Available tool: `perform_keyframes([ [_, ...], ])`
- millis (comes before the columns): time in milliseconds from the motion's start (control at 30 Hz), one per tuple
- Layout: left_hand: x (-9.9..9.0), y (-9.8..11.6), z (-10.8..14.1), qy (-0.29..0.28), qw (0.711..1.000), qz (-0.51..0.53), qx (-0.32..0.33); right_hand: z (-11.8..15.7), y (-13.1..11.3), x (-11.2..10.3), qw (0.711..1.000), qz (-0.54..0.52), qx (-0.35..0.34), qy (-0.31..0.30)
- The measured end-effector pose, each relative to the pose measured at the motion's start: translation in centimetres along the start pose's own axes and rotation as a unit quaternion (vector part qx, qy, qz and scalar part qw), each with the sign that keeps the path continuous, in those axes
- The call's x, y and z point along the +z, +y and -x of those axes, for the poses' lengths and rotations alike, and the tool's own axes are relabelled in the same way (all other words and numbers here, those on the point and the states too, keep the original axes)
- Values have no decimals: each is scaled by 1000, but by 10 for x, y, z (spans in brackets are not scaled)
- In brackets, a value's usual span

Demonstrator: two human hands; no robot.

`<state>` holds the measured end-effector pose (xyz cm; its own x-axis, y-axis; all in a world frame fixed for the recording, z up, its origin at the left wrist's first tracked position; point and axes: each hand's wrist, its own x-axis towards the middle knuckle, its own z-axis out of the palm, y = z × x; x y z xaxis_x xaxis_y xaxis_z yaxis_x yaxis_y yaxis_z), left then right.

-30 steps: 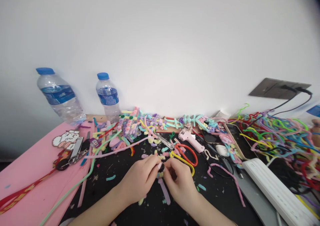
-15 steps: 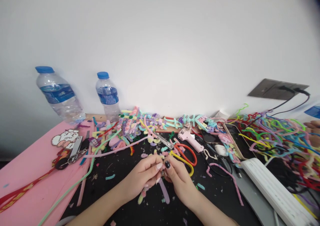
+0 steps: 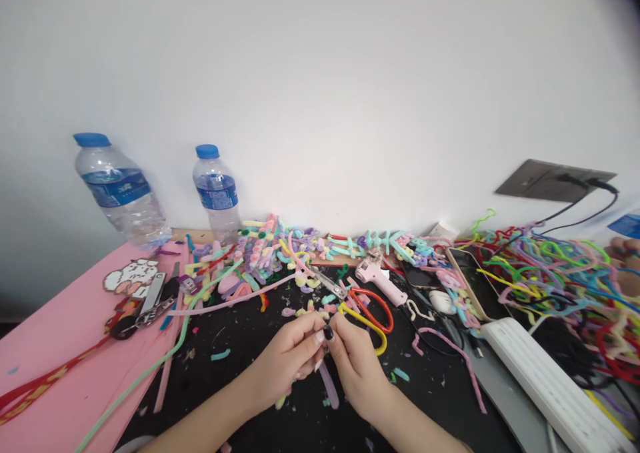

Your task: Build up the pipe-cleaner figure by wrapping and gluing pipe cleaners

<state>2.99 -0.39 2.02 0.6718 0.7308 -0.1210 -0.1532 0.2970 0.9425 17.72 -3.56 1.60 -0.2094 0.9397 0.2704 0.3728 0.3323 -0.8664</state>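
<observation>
My left hand [image 3: 295, 353] and my right hand [image 3: 355, 363] meet over the black work surface, thumbs and fingertips pinched together. Whatever sits between the fingertips is small and mostly hidden by them. Just below, a purple fuzzy strip [image 3: 329, 386] shows between my hands; I cannot tell if it is held or lies on the surface. The tip of a yellow-green fuzzy piece [image 3: 281, 401] peeks out under my left hand. Right behind my hands lie scissors [image 3: 370, 309] with red and yellow handles, and a pink glue gun [image 3: 383, 283].
Piled pipe-cleaner pieces [image 3: 260, 253] line the wall. Two water bottles [image 3: 217, 193] stand at the back left, beside a pink sheet [image 3: 65, 333]. At right are a white power strip [image 3: 555, 386], a phone [image 3: 477, 283], tangled pipe cleaners [image 3: 550, 266] and another person's hand [image 3: 627, 259].
My hands have drawn slightly closer, with the right thumb shifted a little left. My left hand now covers more of the yellow-green piece.
</observation>
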Motion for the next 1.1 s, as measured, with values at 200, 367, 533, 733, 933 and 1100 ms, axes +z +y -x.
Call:
perform_keyframes([
  [200,-2,-2,1,-7,998,-51,30,-2,0,-3,1000,8,-3,1],
  [367,-2,4,4,-8,995,-88,50,-3,-1,-3,1000,-1,25,-5],
  [533,-3,1,3,-3,995,-94,38,-2,0,-3,1000,11,17,0],
  [733,-5,0,2,-3,998,-59,10,-3,0,-8,999,24,-16,-32],
  [933,-8,1,2,-20,998,-65,-17,-8,0,-16,994,53,-38,-85],
  [1100,-10,-5,1,-16,997,-66,-26,-7,-1,-15,993,60,-43,-90],
])
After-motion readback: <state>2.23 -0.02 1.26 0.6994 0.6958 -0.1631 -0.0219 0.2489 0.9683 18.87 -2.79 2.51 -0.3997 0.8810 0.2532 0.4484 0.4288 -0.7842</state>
